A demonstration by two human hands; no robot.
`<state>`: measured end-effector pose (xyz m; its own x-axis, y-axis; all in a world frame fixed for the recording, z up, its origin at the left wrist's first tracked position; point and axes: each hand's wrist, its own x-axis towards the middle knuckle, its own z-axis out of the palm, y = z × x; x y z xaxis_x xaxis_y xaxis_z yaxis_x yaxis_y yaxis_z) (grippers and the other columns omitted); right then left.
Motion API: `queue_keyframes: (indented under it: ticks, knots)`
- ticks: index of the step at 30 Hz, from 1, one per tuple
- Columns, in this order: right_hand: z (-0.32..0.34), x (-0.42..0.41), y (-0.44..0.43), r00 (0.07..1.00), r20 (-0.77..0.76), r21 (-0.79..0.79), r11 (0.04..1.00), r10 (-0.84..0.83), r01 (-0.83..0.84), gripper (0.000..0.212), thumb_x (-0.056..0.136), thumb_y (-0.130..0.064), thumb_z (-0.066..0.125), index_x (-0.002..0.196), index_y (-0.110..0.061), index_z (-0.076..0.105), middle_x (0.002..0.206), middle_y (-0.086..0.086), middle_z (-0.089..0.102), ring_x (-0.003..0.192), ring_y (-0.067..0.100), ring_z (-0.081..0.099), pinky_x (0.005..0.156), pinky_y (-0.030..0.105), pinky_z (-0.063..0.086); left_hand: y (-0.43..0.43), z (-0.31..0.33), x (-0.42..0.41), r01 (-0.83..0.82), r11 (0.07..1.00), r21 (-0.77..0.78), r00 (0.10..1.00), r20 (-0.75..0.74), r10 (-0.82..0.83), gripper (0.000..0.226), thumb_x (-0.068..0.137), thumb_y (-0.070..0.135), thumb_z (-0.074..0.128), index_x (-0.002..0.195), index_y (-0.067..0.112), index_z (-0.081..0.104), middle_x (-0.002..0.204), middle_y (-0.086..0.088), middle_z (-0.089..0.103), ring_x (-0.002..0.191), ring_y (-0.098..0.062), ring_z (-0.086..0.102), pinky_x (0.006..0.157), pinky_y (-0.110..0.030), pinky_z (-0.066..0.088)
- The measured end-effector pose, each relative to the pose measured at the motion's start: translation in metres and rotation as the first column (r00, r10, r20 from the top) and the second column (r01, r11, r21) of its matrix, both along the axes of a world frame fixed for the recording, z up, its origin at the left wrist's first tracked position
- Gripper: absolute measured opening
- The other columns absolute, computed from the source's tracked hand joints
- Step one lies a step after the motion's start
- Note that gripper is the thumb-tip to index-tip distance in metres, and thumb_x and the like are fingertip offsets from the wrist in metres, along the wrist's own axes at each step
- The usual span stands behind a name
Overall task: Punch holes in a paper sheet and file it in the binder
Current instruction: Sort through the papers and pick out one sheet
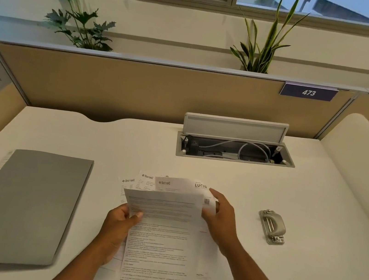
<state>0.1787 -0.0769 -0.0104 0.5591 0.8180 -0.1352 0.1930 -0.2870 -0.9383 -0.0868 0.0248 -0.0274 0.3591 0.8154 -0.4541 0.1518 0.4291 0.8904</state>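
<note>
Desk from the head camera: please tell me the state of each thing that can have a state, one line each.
Binder: closed, flat on the desk.
Hole punch: untouched, right of the papers.
Top sheet: gripped at its left edge, top end lifted.
Other papers: fanned out underneath.
Cable box lid: open, cables showing.
Left hand: shut on the top sheet.
Right hand: open, fingers on the papers.

The top sheet [161,233] is covering most of the fanned papers [148,181] beneath it, and its small print is blurring beyond reading.
</note>
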Motion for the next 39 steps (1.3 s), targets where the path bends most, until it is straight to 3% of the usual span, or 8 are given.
queue_keyframes:
  ticks: [4, 11, 16, 21, 26, 31, 35, 39]
  knots:
    - [0.029, -0.017, -0.008, 0.975, -0.222, 0.122, 0.992, 0.034, -0.007, 0.041, 0.084, -0.025, 0.085, 0.120, -0.036, 0.071, 0.111, -0.010, 0.075, 0.096, 0.020, 0.074, 0.072, 0.034, 0.065, 0.002, 0.010, 0.002, -0.040, 0.999, 0.030, 0.999, 0.034, 0.039, 0.023, 0.103, 0.009, 0.065, 0.124, 0.012, 0.071, 0.114, -0.010, 0.082, 0.108, -0.033, 0.077, 0.097, -0.050, 0.062]
    - [0.055, -0.036, -0.009, 0.868, -0.464, 0.118, 0.983, 0.178, -0.138, 0.046, 0.091, -0.014, 0.076, 0.132, -0.032, 0.065, 0.114, 0.005, 0.076, 0.104, 0.035, 0.073, 0.080, 0.051, 0.064, 0.003, 0.031, -0.003, -0.087, 0.986, 0.145, 0.995, 0.052, 0.080, 0.023, 0.100, 0.013, 0.070, 0.123, 0.017, 0.072, 0.109, -0.007, 0.083, 0.103, -0.034, 0.079, 0.086, -0.048, 0.066]
    - [0.059, -0.048, -0.006, 0.829, -0.482, 0.122, 0.959, 0.284, -0.257, 0.038, 0.099, -0.023, 0.068, 0.136, -0.027, 0.060, 0.121, 0.009, 0.075, 0.111, 0.034, 0.072, 0.092, 0.057, 0.059, -0.002, 0.039, -0.019, -0.141, 0.967, 0.214, 0.990, 0.056, 0.132, 0.065, 0.095, 0.016, 0.077, 0.144, 0.044, 0.044, 0.109, 0.006, 0.081, 0.092, -0.024, 0.082, 0.071, -0.040, 0.069]
    - [0.049, -0.052, 0.014, 0.859, -0.440, 0.132, 0.965, 0.260, -0.225, 0.036, 0.103, -0.048, 0.054, 0.128, -0.026, 0.069, 0.122, 0.004, 0.075, 0.114, 0.028, 0.071, 0.097, 0.049, 0.057, 0.002, 0.034, -0.048, -0.166, 0.972, 0.169, 0.985, -0.026, 0.173, 0.022, 0.097, 0.010, 0.074, 0.116, 0.019, 0.076, 0.107, -0.007, 0.084, 0.090, -0.027, 0.082, 0.078, -0.043, 0.067]
    - [0.018, -0.037, 0.047, 0.994, -0.002, -0.087, 0.991, 0.105, -0.105, 0.058, 0.094, -0.042, 0.071, 0.146, -0.025, 0.051, 0.149, -0.002, 0.057, 0.128, 0.015, 0.058, 0.097, 0.028, 0.051, 0.014, 0.021, -0.077, -0.173, 0.979, 0.110, 0.983, -0.039, 0.179, 0.023, 0.094, 0.008, 0.077, 0.116, 0.016, 0.076, 0.106, -0.002, 0.084, 0.108, -0.031, 0.076, 0.098, -0.045, 0.058]
    - [-0.006, -0.028, 0.064, 0.826, 0.472, -0.356, 0.924, 0.308, -0.141, 0.098, 0.085, -0.060, 0.073, 0.159, -0.018, 0.025, 0.161, 0.001, 0.041, 0.145, 0.024, 0.043, 0.115, 0.044, 0.038, 0.024, 0.009, -0.093, -0.159, 0.986, 0.057, 0.986, -0.038, 0.161, 0.028, 0.098, 0.004, 0.070, 0.124, 0.013, 0.072, 0.115, -0.008, 0.082, 0.108, -0.033, 0.077, 0.102, -0.051, 0.057]
    - [-0.030, -0.028, 0.063, 0.729, 0.508, -0.493, 0.849, 0.458, -0.190, 0.113, 0.085, -0.070, 0.063, 0.163, -0.020, -0.002, 0.173, 0.001, 0.007, 0.159, 0.026, 0.009, 0.126, 0.055, 0.011, 0.029, -0.004, -0.100, -0.160, 0.986, 0.037, 0.986, -0.040, 0.162, 0.029, 0.098, 0.005, 0.070, 0.127, 0.014, 0.070, 0.118, -0.008, 0.081, 0.111, -0.033, 0.076, 0.103, -0.050, 0.057]
    - [-0.033, -0.031, 0.063, 0.715, 0.535, -0.503, 0.850, 0.451, -0.159, 0.106, 0.089, -0.067, 0.060, 0.163, -0.018, 0.002, 0.172, -0.003, 0.014, 0.160, 0.020, 0.003, 0.125, 0.058, -0.002, 0.031, -0.007, -0.100, -0.158, 0.987, 0.018, 0.987, -0.025, 0.158, 0.030, 0.098, 0.005, 0.070, 0.128, 0.013, 0.069, 0.119, -0.010, 0.081, 0.111, -0.035, 0.076, 0.105, -0.053, 0.056]
